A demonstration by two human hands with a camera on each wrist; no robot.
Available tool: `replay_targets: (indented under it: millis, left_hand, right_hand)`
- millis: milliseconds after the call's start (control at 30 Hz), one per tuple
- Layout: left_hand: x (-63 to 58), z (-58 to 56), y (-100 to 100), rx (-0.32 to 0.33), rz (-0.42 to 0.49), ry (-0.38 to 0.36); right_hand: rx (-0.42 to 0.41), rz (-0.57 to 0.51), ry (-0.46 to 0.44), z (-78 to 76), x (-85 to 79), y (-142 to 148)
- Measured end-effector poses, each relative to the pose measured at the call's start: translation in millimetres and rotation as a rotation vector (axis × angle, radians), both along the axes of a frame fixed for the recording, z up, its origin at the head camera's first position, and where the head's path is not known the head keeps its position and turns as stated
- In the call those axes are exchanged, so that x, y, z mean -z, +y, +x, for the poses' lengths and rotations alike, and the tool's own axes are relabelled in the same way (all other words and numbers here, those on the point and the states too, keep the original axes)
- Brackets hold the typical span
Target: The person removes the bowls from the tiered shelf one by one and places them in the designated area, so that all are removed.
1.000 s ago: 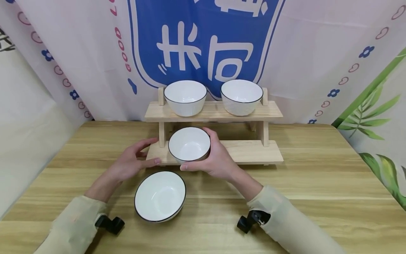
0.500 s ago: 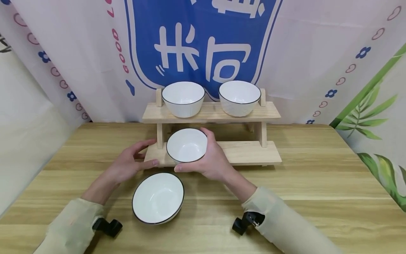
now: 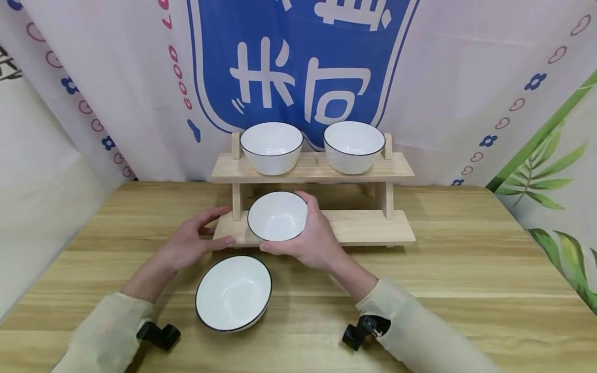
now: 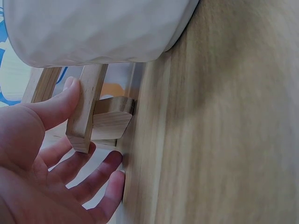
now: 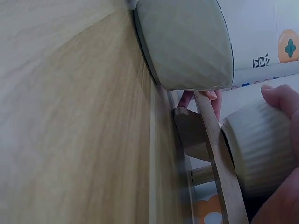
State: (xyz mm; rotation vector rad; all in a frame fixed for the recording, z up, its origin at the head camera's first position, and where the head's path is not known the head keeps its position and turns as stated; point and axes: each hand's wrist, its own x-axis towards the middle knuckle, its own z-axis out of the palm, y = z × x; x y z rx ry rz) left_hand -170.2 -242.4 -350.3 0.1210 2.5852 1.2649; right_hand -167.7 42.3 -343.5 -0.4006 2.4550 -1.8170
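My right hand (image 3: 317,241) holds a white bowl with a dark rim (image 3: 278,216) over the left part of the stand's lower shelf, thumb at its front and fingers round its right side. In the right wrist view this bowl (image 5: 261,144) has its base right at the plank. My left hand (image 3: 188,241) grips the left end of the lower shelf of the two-tier wooden stand (image 3: 368,226). In the left wrist view, its thumb lies along the plank (image 4: 86,105), with the fingers below. A second white bowl (image 3: 233,292), slightly tilted, sits on the table before the stand.
Two more white bowls, one left (image 3: 272,150) and one right (image 3: 354,148), stand on the upper shelf (image 3: 312,167). A printed curtain (image 3: 448,103) hangs close behind the stand. Wood-grain table (image 3: 466,269) extends to both sides.
The head view shifts slightly. My right thumb has slid a little left along the front of the held bowl; the left hand, stand and other bowls keep their places.
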Motion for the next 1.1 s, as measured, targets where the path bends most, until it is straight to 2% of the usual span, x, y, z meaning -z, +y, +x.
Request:
replay_targets:
  millis: [400, 833, 1100]
  left_hand:
    - [-0.7, 2.5, 0.5, 0.007, 0.003, 0.019]
    - [0.4, 1.7, -0.4, 0.002, 0.005, 0.006]
    - [0.4, 1.1, -0.9, -0.004, 0.003, -0.002]
  right_hand:
    - [-0.034, 0.062, 0.003, 3.5, -2.7, 12.0]
    - [-0.072, 0.028, -0.054, 17.5, -11.5, 31.6]
    - [-0.115, 0.056, -0.047, 29.9, -11.3, 42.7]
